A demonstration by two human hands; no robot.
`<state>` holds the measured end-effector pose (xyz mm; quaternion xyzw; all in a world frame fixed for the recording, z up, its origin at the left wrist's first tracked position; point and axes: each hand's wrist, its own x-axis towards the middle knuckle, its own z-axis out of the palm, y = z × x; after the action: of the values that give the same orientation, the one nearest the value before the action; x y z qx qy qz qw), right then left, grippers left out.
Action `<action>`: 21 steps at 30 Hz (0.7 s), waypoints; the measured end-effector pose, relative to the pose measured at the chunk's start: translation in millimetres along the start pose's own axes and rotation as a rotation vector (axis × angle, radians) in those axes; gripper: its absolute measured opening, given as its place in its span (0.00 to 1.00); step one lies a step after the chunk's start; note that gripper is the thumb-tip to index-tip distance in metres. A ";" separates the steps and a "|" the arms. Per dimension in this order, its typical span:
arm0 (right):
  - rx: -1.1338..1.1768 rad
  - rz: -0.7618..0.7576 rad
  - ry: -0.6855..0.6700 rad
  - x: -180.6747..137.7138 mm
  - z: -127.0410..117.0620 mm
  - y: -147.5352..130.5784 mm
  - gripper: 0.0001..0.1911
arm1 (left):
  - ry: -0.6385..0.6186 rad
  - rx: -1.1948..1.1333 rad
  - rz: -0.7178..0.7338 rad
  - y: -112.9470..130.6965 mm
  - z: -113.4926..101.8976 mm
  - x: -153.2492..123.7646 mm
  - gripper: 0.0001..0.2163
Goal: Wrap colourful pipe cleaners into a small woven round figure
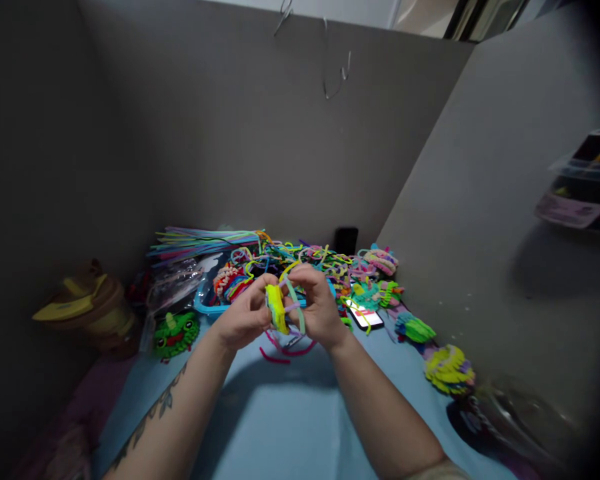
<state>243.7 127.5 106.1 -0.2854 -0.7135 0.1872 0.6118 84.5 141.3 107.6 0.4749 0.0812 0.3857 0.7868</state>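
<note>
The left hand (250, 312) grasps a small, fuzzy, bright yellow piece of coiled pipe cleaners (277, 309) between thumb and fingers, held up above the light blue cloth (290, 427). The right hand (320, 308) is just beside it, fingers curled near a pale green fuzzy strand (297, 307); whether they pinch it cannot be told. Below the hands, a bright pink fuzzy strand (275, 360) lies loosely curved. Open room runs toward the wearer, along the cloth between the forearms. Forward, space is tight: a blue plastic tray (207, 309) shows its front rim behind the left hand, with a tangle of multicoloured stems backed by the grey partition wall (260, 147). A phone with a lit screen (366, 316) borders the right side, and a green fuzzy figure with round eyes (175, 335) sits near the cloth's left edge.
</note>
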 end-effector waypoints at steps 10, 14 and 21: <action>0.440 0.292 -0.128 6.4 -1.6 -5.5 0.12 | 0.107 0.190 0.082 6.4 -17.8 2.4 0.26; 0.575 0.370 -0.111 7.8 -3.9 0.6 0.13 | 0.126 0.295 0.144 7.8 -25.8 4.8 0.25; 0.323 0.418 -0.064 15.3 -3.7 1.4 0.12 | 0.328 0.671 0.257 15.0 -21.7 4.9 0.20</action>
<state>246.2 138.0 117.6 -0.3192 -0.6189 0.4298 0.5747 69.2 163.4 109.3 0.6441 0.2672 0.5039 0.5097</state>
